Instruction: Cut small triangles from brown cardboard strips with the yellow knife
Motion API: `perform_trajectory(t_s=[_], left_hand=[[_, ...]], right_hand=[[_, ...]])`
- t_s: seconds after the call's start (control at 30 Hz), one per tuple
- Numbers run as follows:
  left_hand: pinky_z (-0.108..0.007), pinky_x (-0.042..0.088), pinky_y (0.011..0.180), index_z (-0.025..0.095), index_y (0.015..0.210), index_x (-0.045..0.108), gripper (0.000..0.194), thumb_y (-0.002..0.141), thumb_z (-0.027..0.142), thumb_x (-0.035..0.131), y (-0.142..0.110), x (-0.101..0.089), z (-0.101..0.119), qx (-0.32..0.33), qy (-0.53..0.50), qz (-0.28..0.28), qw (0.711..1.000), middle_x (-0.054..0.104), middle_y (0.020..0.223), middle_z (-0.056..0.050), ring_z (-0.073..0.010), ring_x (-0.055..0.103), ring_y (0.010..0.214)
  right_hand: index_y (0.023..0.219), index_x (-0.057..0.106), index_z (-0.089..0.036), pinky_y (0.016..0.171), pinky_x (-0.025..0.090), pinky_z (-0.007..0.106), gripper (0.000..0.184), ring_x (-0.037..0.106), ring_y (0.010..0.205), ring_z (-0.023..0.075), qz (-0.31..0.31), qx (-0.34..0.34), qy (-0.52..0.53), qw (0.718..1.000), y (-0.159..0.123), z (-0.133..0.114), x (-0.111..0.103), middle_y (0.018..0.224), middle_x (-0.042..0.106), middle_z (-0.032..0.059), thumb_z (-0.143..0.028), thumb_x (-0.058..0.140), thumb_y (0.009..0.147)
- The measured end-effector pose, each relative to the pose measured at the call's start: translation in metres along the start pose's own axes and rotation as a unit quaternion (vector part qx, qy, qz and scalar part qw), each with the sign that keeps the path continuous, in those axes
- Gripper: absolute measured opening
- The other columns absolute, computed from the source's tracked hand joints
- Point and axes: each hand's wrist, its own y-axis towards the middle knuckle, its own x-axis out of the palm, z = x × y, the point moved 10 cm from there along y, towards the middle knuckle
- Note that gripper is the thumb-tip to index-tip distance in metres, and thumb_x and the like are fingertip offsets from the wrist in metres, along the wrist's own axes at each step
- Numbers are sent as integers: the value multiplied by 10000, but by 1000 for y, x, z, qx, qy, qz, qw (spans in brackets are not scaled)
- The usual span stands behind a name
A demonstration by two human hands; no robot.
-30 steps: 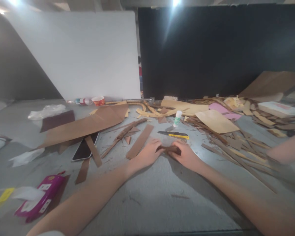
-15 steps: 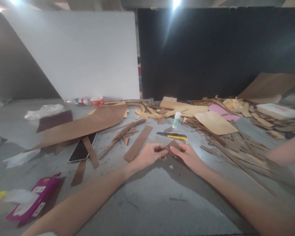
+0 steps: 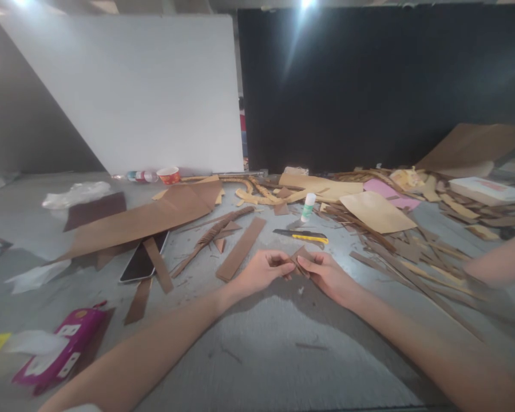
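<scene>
Between my two hands is a small piece of brown paper [image 3: 301, 254], folded or bent, just above the grey table. My left hand [image 3: 269, 269] pinches its left edge with thumb and fingertips. On the other side my right hand [image 3: 324, 272] grips it, thumb on top; the fingers beneath are partly hidden. Just beyond my hands lies a yellow and black utility knife [image 3: 302, 236], and behind it a glue stick [image 3: 308, 207] stands upright. Left of my left hand is a flat brown paper strip [image 3: 241, 250], with a twisted brown paper stick [image 3: 210, 237] further left.
A phone [image 3: 139, 263] lies partly under brown paper at left, near a magenta tissue pack [image 3: 64, 349]. Paper strips [image 3: 412, 260] are heaped at right, where another person's arm [image 3: 500, 260] reaches in. A red paper cup [image 3: 169, 175] stands before a white board [image 3: 154, 91].
The brown paper has tilted and become more folded between my fingers. My hands stay in nearly the same place, and the surrounding things have not moved.
</scene>
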Motion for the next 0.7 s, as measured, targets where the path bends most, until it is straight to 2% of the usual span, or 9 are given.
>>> perform_trajectory(t_s=[0.13,0.23,0.37,0.5,0.6,0.7], left_hand=[[-278,487,730,150,855,750,466,868,614,793,-1,1,-1,-3,7,-8,1000,713,776,-57,-154,639,732],[-264,467,703,158,839,753,396,910,548,757,-4,3,0,-8,55,-15,998,708,769,-47,-149,628,722],[-251,430,645,175,855,761,299,950,451,702,-8,9,-2,-17,130,-36,991,705,740,-24,-138,606,668],[-250,422,641,171,838,744,295,964,430,678,-9,12,-2,-8,147,-44,988,675,714,-10,-136,593,656],[-250,439,677,171,865,737,345,996,479,652,-10,12,-1,-10,135,-53,989,687,752,-17,-139,613,696],[-249,459,698,167,867,719,418,1017,546,626,-9,13,0,-6,99,-61,993,689,778,-26,-137,627,720]], right_hand=[[670,512,-225,660,398,323,528,438,668,166,-11,4,-4,1000,-1,-3,1,682,474,-13,-662,736,865],[713,589,-209,645,380,314,463,460,663,165,-41,5,-22,999,-2,-7,2,681,520,-7,-618,746,866],[762,640,-197,602,321,290,460,458,625,148,-53,-4,-163,985,-6,-13,-2,671,548,-15,-629,705,906],[745,625,-201,588,285,279,469,422,622,137,-53,-37,-271,960,-9,-18,-1,668,509,-27,-609,626,976],[723,598,-202,581,272,280,502,408,618,135,-48,-47,-283,957,-10,-17,-2,658,477,-31,-618,587,1004],[737,593,-205,578,281,281,523,405,605,132,-49,-40,-249,966,-8,-14,-3,653,489,-35,-655,585,1002]])
